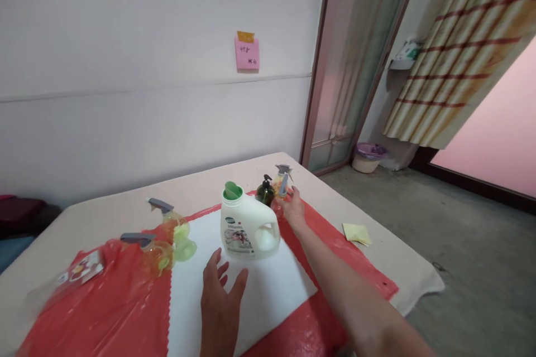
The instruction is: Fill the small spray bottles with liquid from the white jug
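A white detergent jug (247,228) stands uncapped on a white cloth (272,290), with a green piece in its mouth and its handle to the right. My left hand (221,290) is open in front of the jug, fingers and thumb apart, holding nothing. Behind the jug's handle, my right hand (292,209) has its fingers around a clear spray bottle (283,189) with a grey trigger. Beside that bottle are a dark green pump bottle (265,192) and another spray bottle (283,170), partly hidden.
On the left, two yellowish spray bottles (157,254) lean or lie on red plastic sheeting (117,301), near a small packet (86,268). Yellow sticky notes (357,234) lie at the table's right. A pink note (247,54) is taped to the wall; a bin (367,159) stands on the floor.
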Motion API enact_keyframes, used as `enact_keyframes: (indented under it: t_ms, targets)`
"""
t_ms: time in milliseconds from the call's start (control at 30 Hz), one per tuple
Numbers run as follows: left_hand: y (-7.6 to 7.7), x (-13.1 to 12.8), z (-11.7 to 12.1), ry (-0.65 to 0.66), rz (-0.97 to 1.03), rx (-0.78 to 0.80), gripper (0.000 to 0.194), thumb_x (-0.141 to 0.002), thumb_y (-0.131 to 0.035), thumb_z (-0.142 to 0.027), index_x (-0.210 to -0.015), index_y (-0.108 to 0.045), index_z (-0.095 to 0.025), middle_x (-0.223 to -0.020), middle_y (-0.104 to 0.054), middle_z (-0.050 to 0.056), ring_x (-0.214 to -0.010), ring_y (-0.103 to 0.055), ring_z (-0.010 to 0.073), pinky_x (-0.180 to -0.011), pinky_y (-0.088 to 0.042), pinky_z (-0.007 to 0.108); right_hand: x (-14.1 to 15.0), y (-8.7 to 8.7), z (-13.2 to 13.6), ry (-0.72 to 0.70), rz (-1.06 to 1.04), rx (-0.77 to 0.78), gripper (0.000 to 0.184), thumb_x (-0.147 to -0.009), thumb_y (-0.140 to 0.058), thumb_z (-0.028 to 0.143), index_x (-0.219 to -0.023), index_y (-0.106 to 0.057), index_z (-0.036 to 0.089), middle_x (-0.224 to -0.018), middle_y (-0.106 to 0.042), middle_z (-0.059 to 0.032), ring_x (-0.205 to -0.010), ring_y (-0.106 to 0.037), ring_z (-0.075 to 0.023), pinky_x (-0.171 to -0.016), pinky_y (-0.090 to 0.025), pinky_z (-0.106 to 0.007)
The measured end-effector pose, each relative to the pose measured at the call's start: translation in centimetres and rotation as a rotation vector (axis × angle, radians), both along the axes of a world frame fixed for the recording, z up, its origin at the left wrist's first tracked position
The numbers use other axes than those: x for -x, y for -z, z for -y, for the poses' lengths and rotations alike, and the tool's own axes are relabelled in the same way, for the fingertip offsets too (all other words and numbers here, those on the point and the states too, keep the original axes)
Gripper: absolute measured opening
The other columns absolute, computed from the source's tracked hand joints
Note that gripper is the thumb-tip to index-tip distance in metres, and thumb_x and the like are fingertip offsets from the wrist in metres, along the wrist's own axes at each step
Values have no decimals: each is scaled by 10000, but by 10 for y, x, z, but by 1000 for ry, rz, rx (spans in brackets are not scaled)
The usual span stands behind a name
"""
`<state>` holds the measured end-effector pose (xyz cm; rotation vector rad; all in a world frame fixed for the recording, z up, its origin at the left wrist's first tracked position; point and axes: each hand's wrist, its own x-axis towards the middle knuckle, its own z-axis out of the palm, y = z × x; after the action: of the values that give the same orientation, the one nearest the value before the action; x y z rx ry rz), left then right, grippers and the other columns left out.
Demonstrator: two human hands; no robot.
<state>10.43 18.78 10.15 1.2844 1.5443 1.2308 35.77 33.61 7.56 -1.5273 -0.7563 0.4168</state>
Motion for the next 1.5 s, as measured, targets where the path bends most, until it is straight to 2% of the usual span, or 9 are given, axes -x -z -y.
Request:
enact_keyframes:
  t_ms: [67, 167, 333, 500, 700, 900, 1033, 1167, 1500]
  targets:
    - [-1, 1, 1, -18, 1, -19, 670, -789, -681, -463, -1364, -454, -206, -1365, -532, 152, -1193, -595, 301, -999, -486, 485, -3, -5, 17, 46, -21, 0, 600, -639, -767, 349, -1185, -584, 180, -1104, -686, -113, -1035, -636, -306, -910, -492, -446]
    - [-5, 2, 5, 8, 11, 2, 657, -764, -699, -414, -1332, -474, -172, -1338, -549, 167, -1167, -605, 299, -974, -498, 469, 4, -15, 48, 73, -68, -16, 540, -677, -709, 442, -1140, -579, 196, -1134, -677, -130, -1093, -625, -308, -921, -502, -441]
    - [-14, 7, 9, 1, 19, 4, 583, -767, -672, -308, -1310, -511, -166, -1310, -569, 162, -1153, -609, 277, -958, -495, 430, 40, -31, 86, -31, -141, -89, 607, -705, -725, 508, -1183, -567, 168, -1208, -659, -136, -1141, -630, -272, -963, -510, -433]
    - [-17, 22, 5, -41, -16, 4, 543, -787, -651, -290, -1304, -526, -182, -1317, -564, 150, -1158, -610, 268, -950, -495, 401, 68, -34, 96, -142, -193, -163, 601, -679, -763, 505, -1142, -597, 161, -1171, -681, -126, -1145, -642, -262, -1023, -496, -458]
    - [-15, 52, -12, -173, -46, -23, 492, -816, -631, -306, -1277, -536, -164, -1325, -554, 159, -1147, -607, 263, -934, -493, 389, 83, -32, 102, -157, -181, -210, 525, -690, -775, 469, -1098, -622, 175, -1133, -698, -123, -1116, -658, -263, -1045, -477, -506]
    - [2, 91, -39, -341, -224, -36, 516, -814, -632, -326, -1293, -538, -160, -1312, -571, 161, -1203, -575, 285, -996, -464, 424, 87, -26, 105, -153, -144, -250, 468, -717, -750, 473, -1060, -632, 178, -1041, -720, -112, -1039, -688, -255, -1034, -480, -524]
    - [22, 110, -56, -421, -462, -60, 565, -852, -621, -362, -1386, -510, -211, -1503, -429, 177, -1437, -347, 332, -1142, -322, 500, 83, -21, 104, -137, -148, -244, 425, -738, -753, 458, -1048, -645, 188, -1041, -721, -107, -1036, -688, -255, -1026, -488, -509]
    - [37, 119, -69, -424, -563, -20, 610, -879, -610, -440, -1438, -496, -224, -1612, -274, 178, -1516, -172, 370, -1180, -221, 551, 82, -16, 106, -121, -108, -254, 417, -771, -738, 453, -1078, -647, 186, -1055, -719, -111, -1029, -689, -253, -995, -508, -488]
    - [51, 126, -81, -377, -718, -44, 576, -926, -561, -468, -1464, -500, -271, -1677, -120, 129, -1522, -116, 414, -1165, -232, 603, 109, 2, 114, -118, 292, -293, 280, -894, -631, 364, -1091, -663, 168, -1005, -724, -98, -928, -686, -212, -914, -534, -407]
